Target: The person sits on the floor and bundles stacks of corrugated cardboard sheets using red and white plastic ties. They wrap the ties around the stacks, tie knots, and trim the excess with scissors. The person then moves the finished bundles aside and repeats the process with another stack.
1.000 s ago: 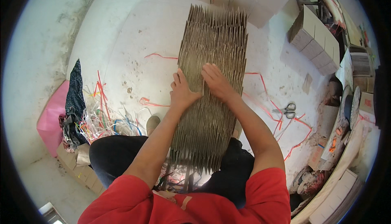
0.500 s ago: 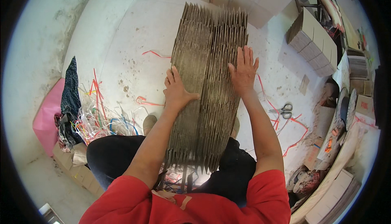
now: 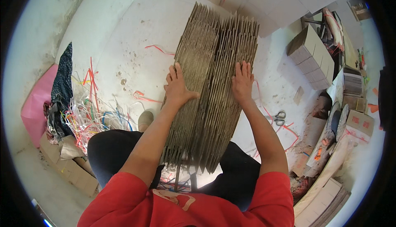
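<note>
Both hands flat, fingers spread, pressing top edges of tall stack of brown corrugated cardboard sheets [image 3: 210, 91] standing on edge before knees. Left hand [image 3: 178, 87] on left half, right hand [image 3: 242, 81] on right half, hands apart. Better keep even pressure so sheets align. Grey scissors [image 3: 280, 117] on floor right of right hand.

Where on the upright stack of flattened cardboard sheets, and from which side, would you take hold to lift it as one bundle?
Best guess: clamp the cardboard stack across its two outer faces, one hand from each side, about mid-length. The sheets stand on edge, loose and fanned, so only inward pressure would likely keep them together. The left hand and right hand now lie flat on the top edges, not at the sides.
</note>
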Demonstrator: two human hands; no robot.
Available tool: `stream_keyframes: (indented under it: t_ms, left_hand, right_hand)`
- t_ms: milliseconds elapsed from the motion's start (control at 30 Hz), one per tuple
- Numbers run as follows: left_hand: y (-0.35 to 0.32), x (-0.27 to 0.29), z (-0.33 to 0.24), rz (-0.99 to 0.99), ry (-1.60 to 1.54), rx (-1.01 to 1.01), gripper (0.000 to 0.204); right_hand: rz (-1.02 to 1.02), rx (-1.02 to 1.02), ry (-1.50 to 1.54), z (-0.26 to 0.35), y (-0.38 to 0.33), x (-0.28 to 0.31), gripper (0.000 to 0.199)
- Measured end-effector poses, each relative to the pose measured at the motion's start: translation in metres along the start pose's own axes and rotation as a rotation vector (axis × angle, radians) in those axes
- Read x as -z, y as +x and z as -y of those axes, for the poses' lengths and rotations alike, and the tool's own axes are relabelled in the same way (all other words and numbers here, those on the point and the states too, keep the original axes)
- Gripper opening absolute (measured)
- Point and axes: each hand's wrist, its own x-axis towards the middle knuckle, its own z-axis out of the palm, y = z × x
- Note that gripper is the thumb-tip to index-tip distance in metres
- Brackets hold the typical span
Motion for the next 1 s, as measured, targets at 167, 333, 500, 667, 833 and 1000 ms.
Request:
stream_keyframes:
  t_ms: [167,333,500,667,833,1000]
  left_hand:
    - [0.0,0.0,0.003,0.038,-0.007,0.023,0.136]
    - [0.002,0.002,0.001,0.055,0.014,0.037,0.136]
    - [0.004,0.003,0.006,0.043,0.001,0.035,0.133]
    - [0.002,0.004,0.002,0.039,0.005,0.035,0.131]
    - [0.002,0.004,0.001,0.034,0.022,0.059,0.131]
    - [0.006,0.001,-0.005,0.066,0.003,0.053,0.129]
  right_hand:
    - [0.013,-0.175,-0.06,0.015,0.003,0.009,0.069]
    - [-0.041,-0.383,0.019,0.038,0.001,0.012,0.085]
    - [-0.281,-0.236,0.129,0.023,0.026,0.019,0.082]
    - [0.012,0.126,0.124,-0.035,0.15,0.039,0.07]
    - [0.086,0.245,0.293,-0.053,0.271,0.03,0.065]
    - [0.172,0.297,0.28,-0.086,0.331,-0.011,0.057]
